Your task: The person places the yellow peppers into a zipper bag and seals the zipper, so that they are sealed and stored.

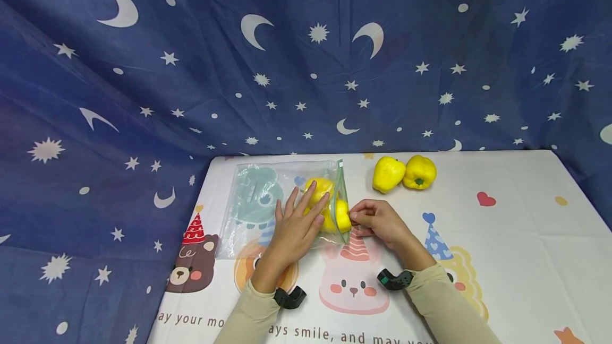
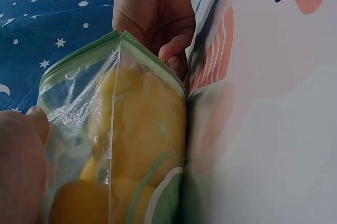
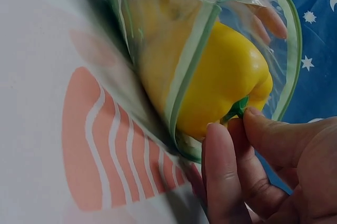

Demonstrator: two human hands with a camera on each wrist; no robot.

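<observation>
A clear zip bag (image 1: 248,216) with a green-edged mouth lies on the table, its opening facing right. Yellow bell peppers (image 1: 319,187) show through the plastic. My left hand (image 1: 297,230) rests on top of the bag with fingers spread straight. At the bag's mouth sits another yellow bell pepper (image 3: 226,71), its green stem (image 3: 238,107) pointing out. My right hand (image 1: 380,222) pinches that stem between thumb and fingers. In the left wrist view, the green zip edge (image 2: 150,58) stands raised around the peppers, partly hiding the right hand.
Two more yellow bell peppers, one on the left (image 1: 388,174) and one on the right (image 1: 419,172), sit side by side at the table's back. A printed white cloth (image 1: 526,259) covers the table. A blue star-patterned curtain (image 1: 306,68) hangs behind and to the left.
</observation>
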